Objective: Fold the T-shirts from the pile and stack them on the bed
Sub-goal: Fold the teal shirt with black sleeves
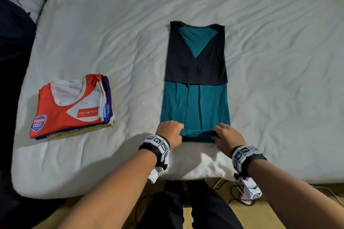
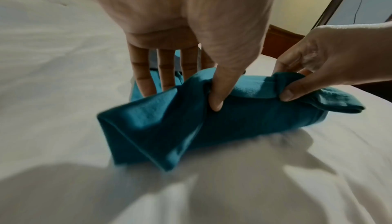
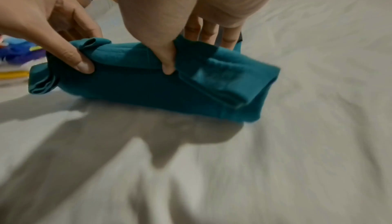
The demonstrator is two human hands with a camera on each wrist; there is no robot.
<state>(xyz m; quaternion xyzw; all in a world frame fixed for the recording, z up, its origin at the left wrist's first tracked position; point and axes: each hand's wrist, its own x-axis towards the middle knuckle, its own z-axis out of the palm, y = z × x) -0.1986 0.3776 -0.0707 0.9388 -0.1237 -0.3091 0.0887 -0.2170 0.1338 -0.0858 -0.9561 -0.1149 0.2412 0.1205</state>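
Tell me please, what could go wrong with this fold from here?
Both hands, left hand and right hand, pinch only the bunched hem of the teal T-shirt, so lifting it may open the folded-in sides. The dark sleeves lie loose and could shift. The folded stack looks uneven already.

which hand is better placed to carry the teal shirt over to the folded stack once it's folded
Left, I'd guess: the left hand grips the teal shirt hem on the side nearer the folded stack.
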